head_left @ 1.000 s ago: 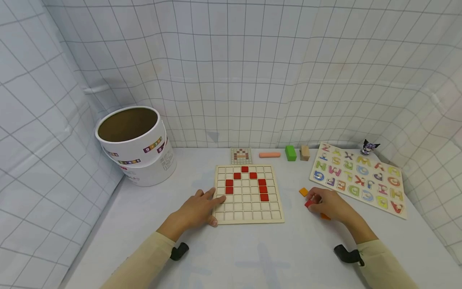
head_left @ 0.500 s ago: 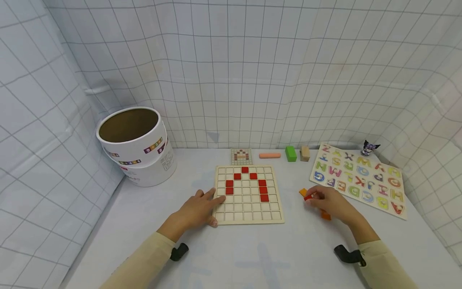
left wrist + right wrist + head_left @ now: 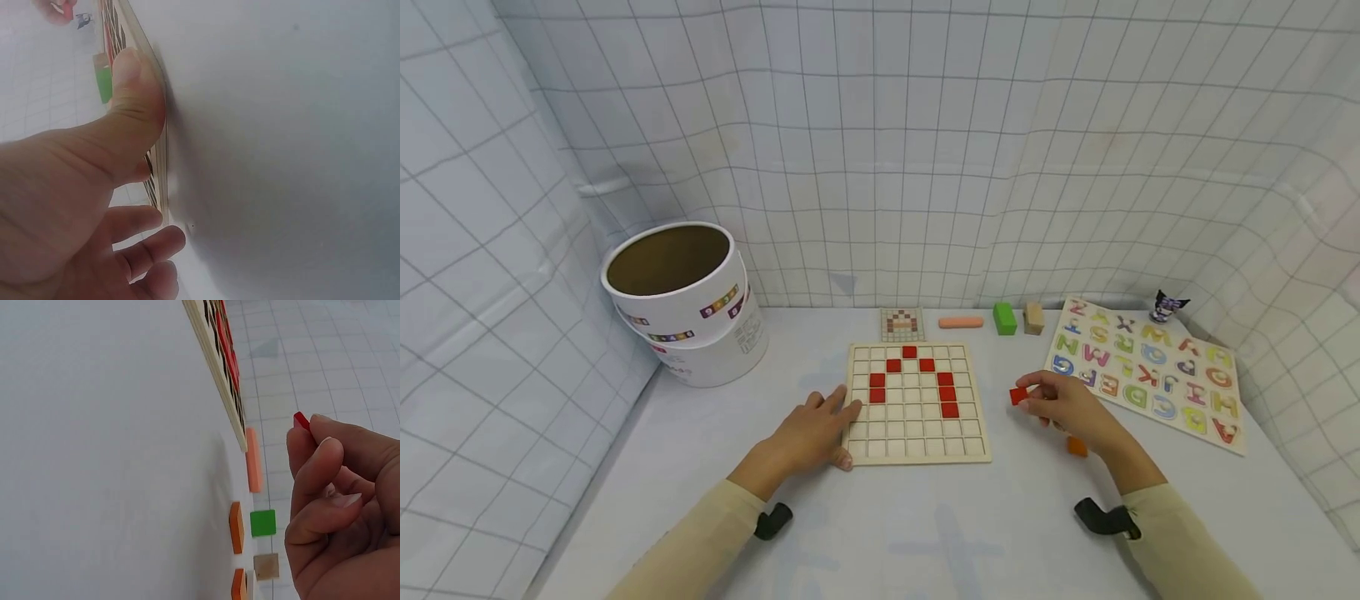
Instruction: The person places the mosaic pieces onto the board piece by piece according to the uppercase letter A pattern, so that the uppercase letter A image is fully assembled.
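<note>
A wooden grid board (image 3: 913,457) lies flat on the table, with several red tiles (image 3: 949,409) set in its squares in an arch shape. My left hand (image 3: 808,435) rests at the board's left edge; in the left wrist view the thumb (image 3: 134,94) touches the board's side and the other fingers are loosely bent. To the board's right, my right hand (image 3: 1063,407) pinches a red square tile (image 3: 1017,395) between thumb and fingertips, raised over the table. Two orange tiles (image 3: 236,527) lie beneath it in the right wrist view.
Behind the board lie a small pattern card (image 3: 901,325), a salmon-coloured stick (image 3: 960,322), a green block (image 3: 1004,318) and a wooden block (image 3: 1033,318). An alphabet board (image 3: 1142,375) and a small figurine (image 3: 1167,307) sit right. A white bucket (image 3: 685,333) stands left.
My right hand has lifted the red tile from beside the orange tiles and moved it left, towards the grid board. The left hand stays at the board, its index finger drawn back slightly.
</note>
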Demonstrator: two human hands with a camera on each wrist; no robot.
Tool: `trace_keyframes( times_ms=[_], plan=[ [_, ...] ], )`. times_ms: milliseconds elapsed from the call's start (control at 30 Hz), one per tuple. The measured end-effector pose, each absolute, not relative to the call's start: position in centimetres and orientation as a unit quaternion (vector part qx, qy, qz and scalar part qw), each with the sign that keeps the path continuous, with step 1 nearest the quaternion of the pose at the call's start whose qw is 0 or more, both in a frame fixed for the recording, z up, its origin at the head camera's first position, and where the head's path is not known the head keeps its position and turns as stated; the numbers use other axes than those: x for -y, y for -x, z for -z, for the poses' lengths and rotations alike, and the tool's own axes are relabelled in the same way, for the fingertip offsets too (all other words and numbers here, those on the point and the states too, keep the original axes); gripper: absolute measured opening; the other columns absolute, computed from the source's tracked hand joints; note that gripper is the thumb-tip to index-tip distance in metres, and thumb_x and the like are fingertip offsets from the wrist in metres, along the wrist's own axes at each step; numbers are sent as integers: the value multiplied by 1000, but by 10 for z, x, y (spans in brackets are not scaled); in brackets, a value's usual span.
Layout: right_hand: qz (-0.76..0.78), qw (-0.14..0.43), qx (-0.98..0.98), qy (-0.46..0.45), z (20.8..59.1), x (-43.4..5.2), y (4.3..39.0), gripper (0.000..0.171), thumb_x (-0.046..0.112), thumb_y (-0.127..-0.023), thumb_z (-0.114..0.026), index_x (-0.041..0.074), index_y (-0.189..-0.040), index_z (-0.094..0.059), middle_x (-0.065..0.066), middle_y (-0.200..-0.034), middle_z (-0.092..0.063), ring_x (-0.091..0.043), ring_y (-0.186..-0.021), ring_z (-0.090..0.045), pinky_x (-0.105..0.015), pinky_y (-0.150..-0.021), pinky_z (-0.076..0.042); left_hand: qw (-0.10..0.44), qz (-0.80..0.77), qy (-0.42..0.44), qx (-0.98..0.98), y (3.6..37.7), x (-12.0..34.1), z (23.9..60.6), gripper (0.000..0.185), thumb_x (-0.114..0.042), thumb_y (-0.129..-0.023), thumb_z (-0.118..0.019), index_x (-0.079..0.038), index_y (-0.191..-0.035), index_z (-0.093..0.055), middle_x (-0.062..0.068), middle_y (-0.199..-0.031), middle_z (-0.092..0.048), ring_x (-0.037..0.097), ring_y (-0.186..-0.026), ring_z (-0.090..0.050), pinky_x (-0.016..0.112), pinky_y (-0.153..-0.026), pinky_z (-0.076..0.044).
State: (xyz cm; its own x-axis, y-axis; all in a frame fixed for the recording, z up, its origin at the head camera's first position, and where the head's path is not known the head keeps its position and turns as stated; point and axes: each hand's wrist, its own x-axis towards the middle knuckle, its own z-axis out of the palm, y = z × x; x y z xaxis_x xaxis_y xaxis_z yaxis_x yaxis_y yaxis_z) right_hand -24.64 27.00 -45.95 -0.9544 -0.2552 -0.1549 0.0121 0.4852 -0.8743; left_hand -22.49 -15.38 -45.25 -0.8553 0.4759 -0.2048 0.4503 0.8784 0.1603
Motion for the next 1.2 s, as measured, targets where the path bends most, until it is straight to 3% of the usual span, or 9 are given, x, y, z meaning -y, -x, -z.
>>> trace_keyframes(
  times_ms=[267,567,700,867,1200],
  plan=[
    [538,158,-820,114,458,-205,269,38,17,-96,-72,6,-130,-59,-16,-91,-65,-24,-69,-59,-29,-56,-45,142,-67,-222,-962,226,152,451,92,-45,-78,-80,-14,-156,-43,17,-165,-31,37,-132,-41,54,-106,-41],
    [530,213,-808,145,466,-111,273,27,13,-93,-74,7,-116,-62,-10,-88,-67,-21,-61,-67,-27,-57,-50,149,-70,-230,-959,228,153,452,93,-47,-78,-80,-13,-156,-43,18,-164,-32,38,-131,-42,55,-105,-41],
    [468,193,-848,159,465,-83,271,22,13,-90,-77,9,-108,-64,-6,-81,-64,-17,-56,-60,-28,-55,-48,144,-66,-235,-959,229,154,451,93,-48,-78,-80,-12,-156,-44,18,-163,-33,39,-131,-43,56,-104,-42],
    [372,142,-902,170,466,-62,269,15,11,-88,-76,13,-99,-66,0,-79,-62,-15,-66,-55,-29,-59,-45,137,-63,-243,-958,231,154,452,93,-48,-77,-81,-11,-154,-46,19,-162,-35,39,-129,-45,56,-103,-43],
    [364,113,-910,164,465,-54,261,16,12,-87,-76,14,-101,-70,1,-81,-63,-17,-73,-56,-31,-62,-46,131,-61,-240,-960,231,154,453,93,-47,-76,-82,-11,-154,-46,18,-162,-35,39,-128,-45,55,-102,-44]
  ],
)
